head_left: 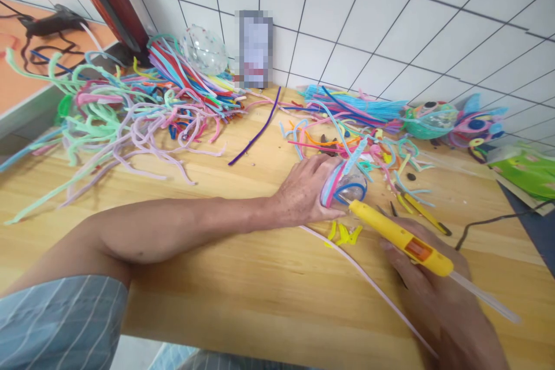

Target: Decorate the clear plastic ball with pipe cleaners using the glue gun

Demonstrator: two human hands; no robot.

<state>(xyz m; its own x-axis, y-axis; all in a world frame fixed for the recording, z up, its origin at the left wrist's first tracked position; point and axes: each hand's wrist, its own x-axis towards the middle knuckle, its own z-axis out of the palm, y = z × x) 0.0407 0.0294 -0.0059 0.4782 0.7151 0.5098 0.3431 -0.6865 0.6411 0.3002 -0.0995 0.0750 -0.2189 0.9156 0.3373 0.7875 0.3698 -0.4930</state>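
Observation:
My left hand is wrapped round a clear plastic ball trimmed with pink, lilac and blue pipe cleaners. A blue loop of pipe cleaner lies on the side of the ball. In my right hand is a yellow hot glue gun, a clear glue stick poking out of its back. The gun's nozzle is at the blue loop; whether it touches cannot be made out. Below the ball lie several small yellow pieces, and a lilac pipe cleaner runs diagonally toward the table's front.
Tangled green and lilac pipe cleaners spread at left. Behind are a clear dotted ball, a blurred upright phone-like object and a blue bundle. Two decorated balls stand right, including a green one. A yellow cutter lies near my right hand.

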